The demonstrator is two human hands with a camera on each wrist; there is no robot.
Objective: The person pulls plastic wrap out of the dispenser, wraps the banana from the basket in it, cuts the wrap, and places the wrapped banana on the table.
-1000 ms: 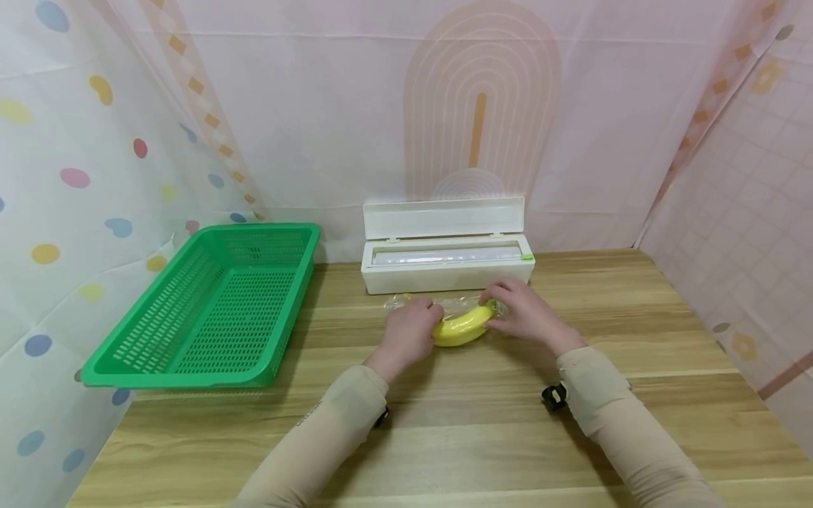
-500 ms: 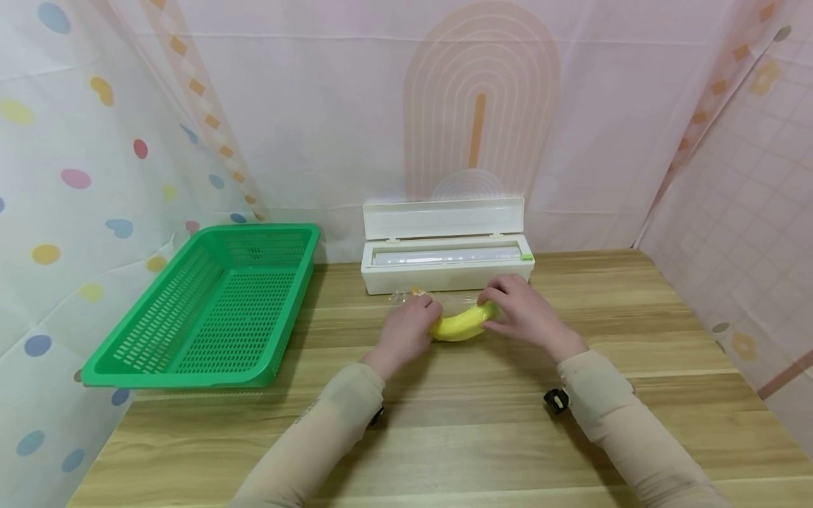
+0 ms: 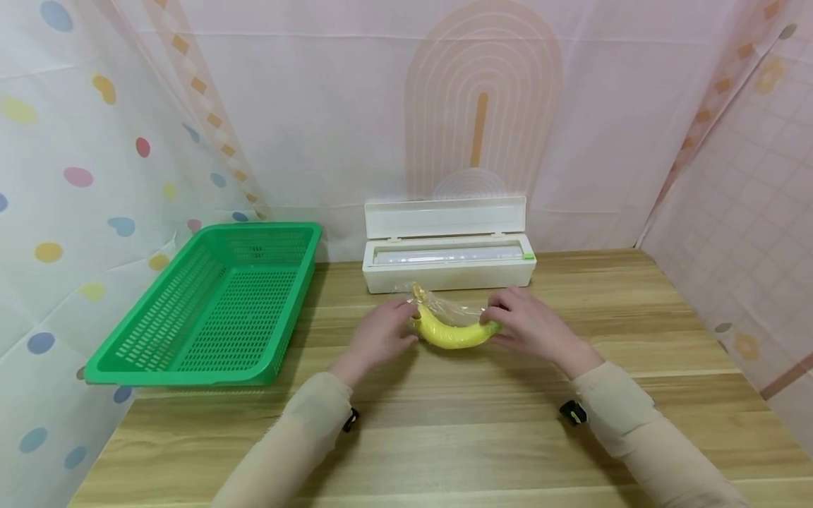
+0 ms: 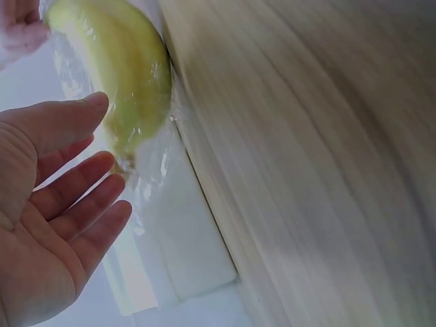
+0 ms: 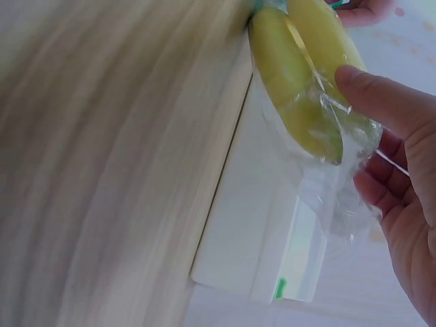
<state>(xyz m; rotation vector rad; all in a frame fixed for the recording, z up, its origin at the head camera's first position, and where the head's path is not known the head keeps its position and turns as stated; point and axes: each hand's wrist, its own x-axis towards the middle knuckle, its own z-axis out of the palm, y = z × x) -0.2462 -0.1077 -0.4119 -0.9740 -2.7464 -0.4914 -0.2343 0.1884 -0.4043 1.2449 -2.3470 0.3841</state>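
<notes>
A yellow banana point(image 3: 454, 337) wrapped in clear plastic film point(image 3: 449, 308) is in front of the white box, curved, its stem end at the left. My right hand point(image 3: 532, 326) holds the right end; in the right wrist view the thumb presses on the banana point(image 5: 289, 82) and the fingers bend behind the film. That view shows two yellow lengths side by side under the film. At the stem end is my left hand point(image 3: 380, 330). In the left wrist view its fingers are spread and loosely extended beside the wrapped banana point(image 4: 136, 75), with nothing gripped between them.
Just behind the banana stands a long white box point(image 3: 447, 281), lid up, with a roll of film point(image 3: 447, 255) inside and a green tab at its right end. A green plastic basket point(image 3: 295, 310) sits at the left. Patterned cloth hangs around the wooden table point(image 3: 457, 437).
My left hand has loosened and drawn off to the left, so more of the banana's stem end shows. The right hand has come slightly nearer to me, still holding the other end.
</notes>
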